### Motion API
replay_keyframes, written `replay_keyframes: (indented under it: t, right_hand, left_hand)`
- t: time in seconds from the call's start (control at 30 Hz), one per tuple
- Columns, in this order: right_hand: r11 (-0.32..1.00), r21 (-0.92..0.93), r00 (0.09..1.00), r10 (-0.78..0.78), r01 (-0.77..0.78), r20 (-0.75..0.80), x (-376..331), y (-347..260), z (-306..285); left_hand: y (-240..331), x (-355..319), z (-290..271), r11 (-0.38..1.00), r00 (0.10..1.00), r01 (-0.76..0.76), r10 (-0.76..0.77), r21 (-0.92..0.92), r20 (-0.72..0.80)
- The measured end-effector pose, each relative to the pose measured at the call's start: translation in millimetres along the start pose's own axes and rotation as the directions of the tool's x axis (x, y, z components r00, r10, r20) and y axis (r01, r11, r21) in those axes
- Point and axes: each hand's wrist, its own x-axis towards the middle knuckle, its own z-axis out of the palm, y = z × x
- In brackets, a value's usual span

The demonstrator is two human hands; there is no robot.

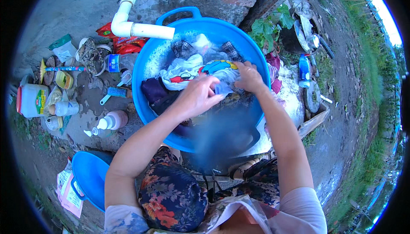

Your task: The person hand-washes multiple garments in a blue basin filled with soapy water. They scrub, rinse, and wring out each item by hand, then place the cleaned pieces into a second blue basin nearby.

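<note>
A round blue tub [139,87] holds soapy water and a pile of wet clothes. Uppermost lies a white garment [184,66] with a red, yellow and blue print. My left hand [197,96] curls its fingers on the bunched pale cloth at the garment's near side. On the garment's right side, my right hand [251,78] grips the cloth by the yellow part of the print. Dark plaid cloth [183,49] sits at the far side, and dark purple cloth [153,90] at the left. A grey blur covers the tub's near part.
A white pipe [151,31] reaches over the tub's far left rim. To the left are a blue scrubbing brush [117,92], a pump bottle [113,120] and a white jug [33,101]. A smaller blue basin [90,172] stands lower left. A blue bottle [304,71] is at the right.
</note>
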Motion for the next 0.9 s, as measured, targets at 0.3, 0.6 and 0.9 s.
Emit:
replay_keyframes:
  t: [0.3,0.6,0.9]
  right_hand:
    - [0.681,0.435,0.799,-0.413,0.589,-0.436,-40,-84,-26]
    - [0.987,0.158,0.963,0.052,-0.01,-0.265,44,-27,65]
    - [0.736,0.677,0.987,0.102,0.009,-0.124,-6,-31,70]
  left_hand:
    - [-65,70,23,-0.185,0.97,0.143,-0.168,-0.972,0.174]
    - [-70,68,11,-0.069,0.823,-0.286,-0.528,-0.956,-0.208]
    - [21,73,-11,-0.461,0.965,-0.262,-0.118,-0.848,-0.234]
